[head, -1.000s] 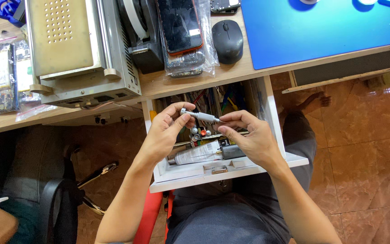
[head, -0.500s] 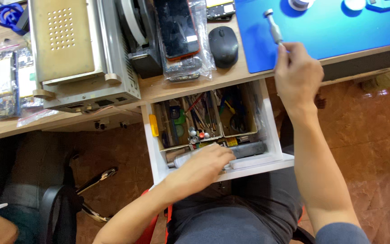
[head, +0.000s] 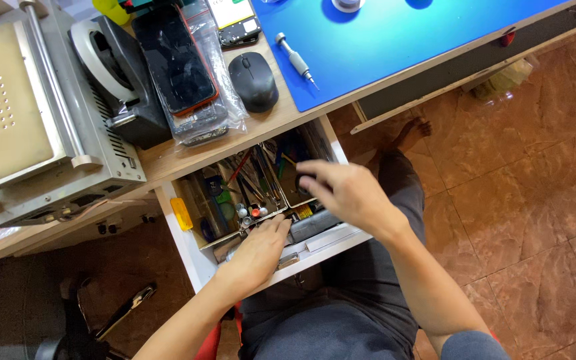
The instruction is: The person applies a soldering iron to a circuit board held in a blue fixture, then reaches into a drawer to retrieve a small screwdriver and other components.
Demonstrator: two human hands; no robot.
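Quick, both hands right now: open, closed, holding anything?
Left hand: open, palm down on the small tools at the front of the open white wooden drawer, gripping nothing visible.
Right hand: blurred over the drawer, fingers curled; a hold cannot be told.

The left hand (head: 256,250) was held palm down, its fingers extended together and pointed toward the far edge, with the fingertips laid flat and nothing gripped. Its bare forearm was stretched up from the lower left, the wrist kept straight. The right hand (head: 345,193) was held higher and slightly blurred, the back turned upward, the fingers loosely curled and pointed to the left, with the thumb tucked beneath; whether anything was pinched in it could not be told. Its forearm was angled down to the lower right, the elbow bent near the bottom edge.
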